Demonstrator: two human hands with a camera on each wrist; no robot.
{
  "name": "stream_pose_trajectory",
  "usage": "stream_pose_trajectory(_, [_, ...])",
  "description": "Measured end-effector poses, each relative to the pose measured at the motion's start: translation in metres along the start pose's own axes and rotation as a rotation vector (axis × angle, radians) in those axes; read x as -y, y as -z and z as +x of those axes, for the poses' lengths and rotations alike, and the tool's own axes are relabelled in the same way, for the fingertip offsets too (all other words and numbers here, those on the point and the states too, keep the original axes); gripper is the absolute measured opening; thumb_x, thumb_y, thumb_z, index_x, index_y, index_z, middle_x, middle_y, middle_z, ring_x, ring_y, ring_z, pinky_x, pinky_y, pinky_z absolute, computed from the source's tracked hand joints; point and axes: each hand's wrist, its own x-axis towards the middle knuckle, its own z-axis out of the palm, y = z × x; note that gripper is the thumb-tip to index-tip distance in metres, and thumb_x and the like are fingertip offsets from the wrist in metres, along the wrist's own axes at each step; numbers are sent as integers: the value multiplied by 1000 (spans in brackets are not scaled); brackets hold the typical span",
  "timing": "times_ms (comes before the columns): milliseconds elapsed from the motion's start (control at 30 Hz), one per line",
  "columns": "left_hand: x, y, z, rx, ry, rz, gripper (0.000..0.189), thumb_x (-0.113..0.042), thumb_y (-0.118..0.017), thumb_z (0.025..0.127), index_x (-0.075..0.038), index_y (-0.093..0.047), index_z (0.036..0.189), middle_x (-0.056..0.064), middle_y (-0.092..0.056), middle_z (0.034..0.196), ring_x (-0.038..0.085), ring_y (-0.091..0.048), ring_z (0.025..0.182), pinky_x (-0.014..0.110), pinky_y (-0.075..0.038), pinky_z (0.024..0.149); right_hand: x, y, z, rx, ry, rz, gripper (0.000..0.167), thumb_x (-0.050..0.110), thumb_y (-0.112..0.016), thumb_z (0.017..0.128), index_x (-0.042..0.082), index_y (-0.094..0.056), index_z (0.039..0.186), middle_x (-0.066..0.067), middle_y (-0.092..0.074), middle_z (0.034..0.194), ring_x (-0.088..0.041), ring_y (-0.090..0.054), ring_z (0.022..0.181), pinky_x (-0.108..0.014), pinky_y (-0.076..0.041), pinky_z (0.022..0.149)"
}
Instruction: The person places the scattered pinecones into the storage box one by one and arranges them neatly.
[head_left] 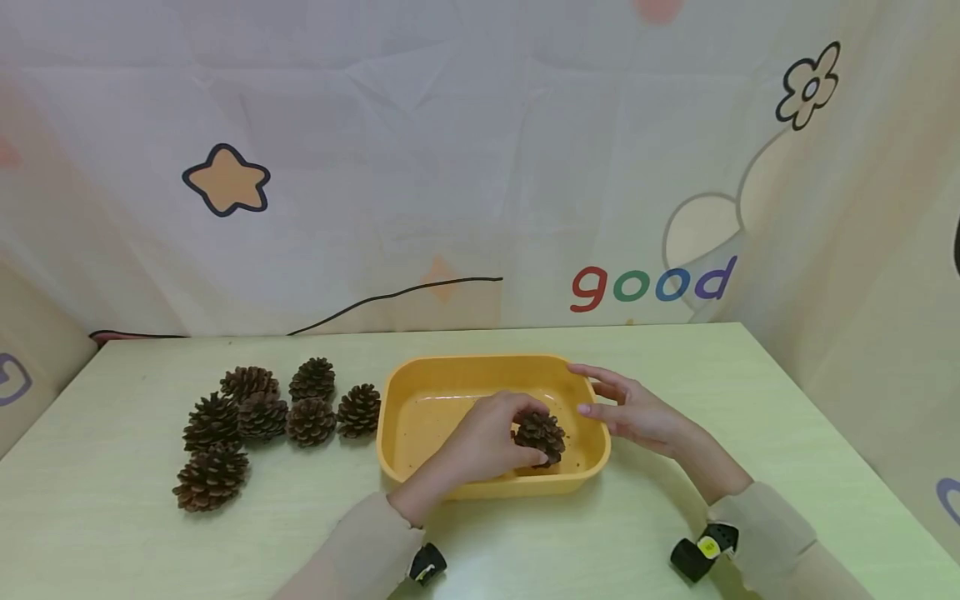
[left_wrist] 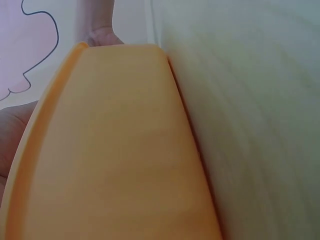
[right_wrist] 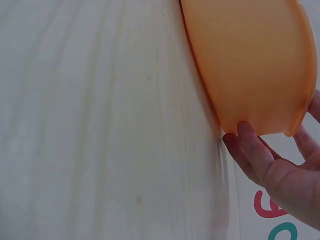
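Observation:
In the head view a yellow plastic basin [head_left: 480, 363] stands on the table. My left hand [head_left: 491, 433] reaches over its near side and grips a brown pine cone [head_left: 542, 437] between thumb and fingers, low inside the right half. At the right end of the basin, my right hand [head_left: 630, 412] holds the rim, thumb and index finger over the edge. The right wrist view shows other fingers [right_wrist: 257, 150] against the outer wall. In the left wrist view the basin's outer side [left_wrist: 115, 145] fills the middle, with only part of the left hand [left_wrist: 15, 132] at the edge.
Several pine cones [head_left: 262, 416] lie grouped on the table left of the basin, one [head_left: 359, 410] close to its left wall. Small dark crumbs dot the basin floor. A printed curtain [head_left: 465, 167] hangs behind the table's [head_left: 750, 400] back edge.

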Motion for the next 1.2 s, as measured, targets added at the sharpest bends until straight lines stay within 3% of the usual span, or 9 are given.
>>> stream_pose_trajectory(400, [-9,-16,12,45,-20,62,41,-17,-79,70,-10,-64,108,-2,-63,102,12,-55,94,26,-45,88,-1,2,0,2,3,14,66,18,-60,89,10,-24,144,-24,-15,146,-40,-37,123,-40,-48,89])
stream_pose_trajectory(867, [-16,-23,22,91,-26,95,39,-14,-80,68,-11,-66,104,-4,-65,100,9,-57,95,23,-45,88,0,1,-1,7,2,4,66,20,-59,89,10,-24,144,-26,-15,146,-38,-40,122,-39,-47,91])
stream_pose_trajectory(1200, [-15,-26,23,111,11,96,39,-13,-79,69,-10,-66,105,-4,-66,102,9,-57,97,23,-45,89,0,0,-1,7,3,3,65,20,-59,89,9,-24,144,-26,-16,145,-39,-39,122,-39,-47,91])
